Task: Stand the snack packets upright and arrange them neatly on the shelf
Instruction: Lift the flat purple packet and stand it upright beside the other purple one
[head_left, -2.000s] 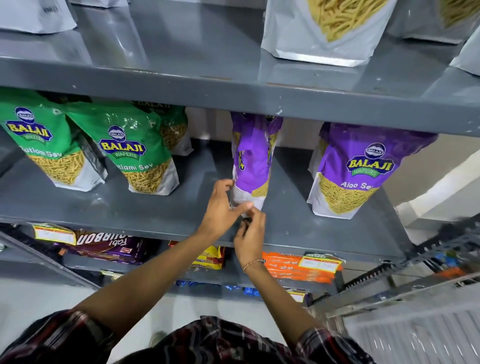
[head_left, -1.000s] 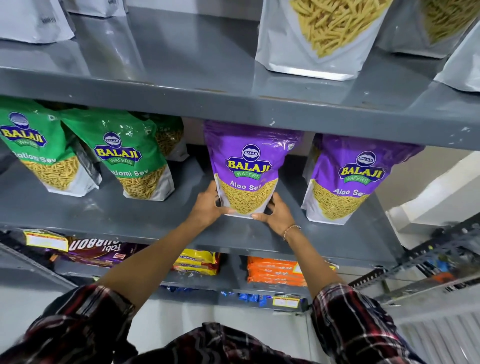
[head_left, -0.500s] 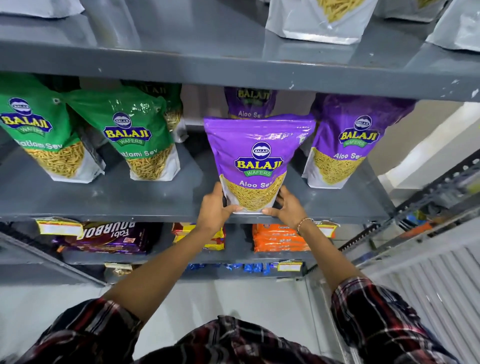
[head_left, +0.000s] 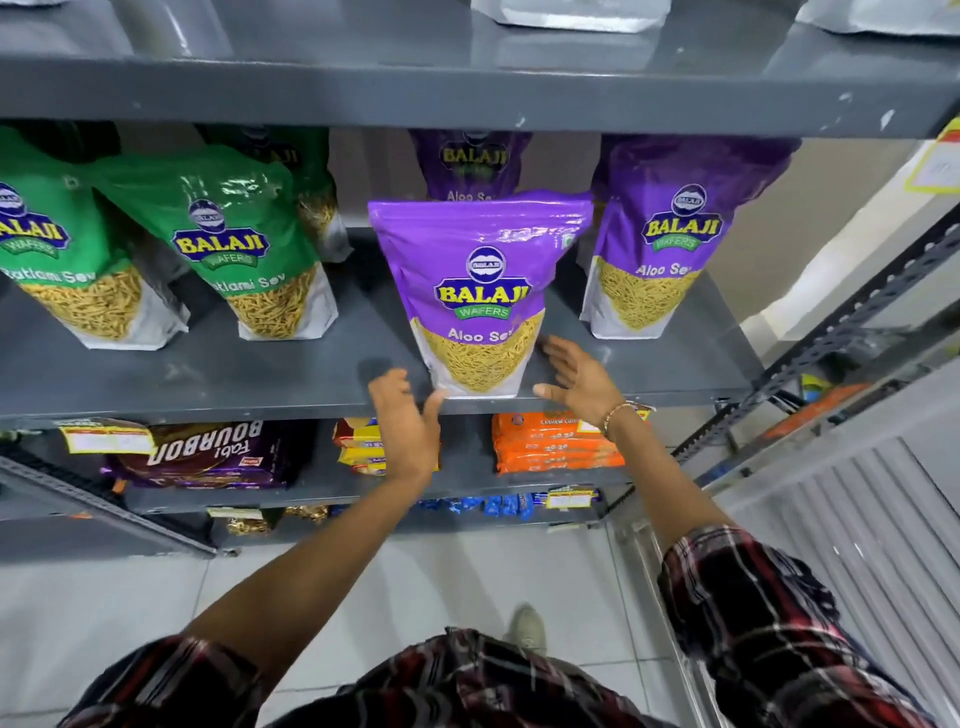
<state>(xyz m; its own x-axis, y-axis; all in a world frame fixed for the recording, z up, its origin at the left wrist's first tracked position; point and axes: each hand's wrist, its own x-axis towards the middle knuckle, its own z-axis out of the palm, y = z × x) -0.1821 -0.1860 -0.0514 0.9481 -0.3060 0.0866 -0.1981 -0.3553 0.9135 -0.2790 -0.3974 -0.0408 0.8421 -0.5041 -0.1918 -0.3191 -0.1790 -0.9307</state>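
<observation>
A purple Aloo Sev packet (head_left: 480, 291) stands upright, label forward, at the front edge of the grey middle shelf (head_left: 291, 384). My left hand (head_left: 402, 421) is just left of its base, fingers spread, thumb tip near the packet's lower corner. On the packet's right, my right hand (head_left: 579, 379) is open too, a little apart from it. Behind stands a second purple packet (head_left: 470, 161), partly hidden. A third purple packet (head_left: 670, 244) is upright to the right. Two green Ratlami Sev packets (head_left: 244, 249) (head_left: 57, 254) stand on the left.
The upper shelf (head_left: 467, 93) overhangs close above the packet tops, with white pouches (head_left: 576, 13) on it. Below are Bourbon biscuit packs (head_left: 208, 452), yellow packs (head_left: 358, 447) and orange packs (head_left: 550, 441). A slotted metal upright (head_left: 831, 332) runs along the right side.
The purple packet was turned to face forward, pulled to the shelf's front edge and stood there. Both hands have since let go of it and opened beside its base.
</observation>
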